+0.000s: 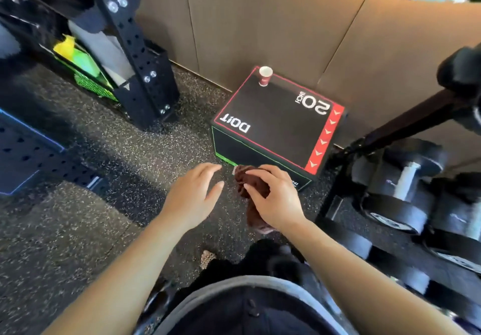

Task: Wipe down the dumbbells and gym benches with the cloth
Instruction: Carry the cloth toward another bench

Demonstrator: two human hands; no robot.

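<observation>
**Soft cloth in hand, heavy dumbbells waiting at the right**

The right hand (276, 199) is closed around a dark reddish-brown cloth (253, 183), bunched in the fingers just below centre frame, with a tail hanging beneath the wrist. The left hand (194, 194) hovers beside it, fingers spread and holding nothing. The cloth looks limp and light — it should crumple easily, so a wad gathered in the palm would likely wipe better than a loose end. The dumbbells (406, 186) sit on a rack (338, 178) at the right edge of the frame; they appear heavy and rigid, probably best wiped in place along handle and heads. Ahead stands a black plyo box (276, 124) bearing a paper cup (265, 75). No bench is clearly in view.
</observation>
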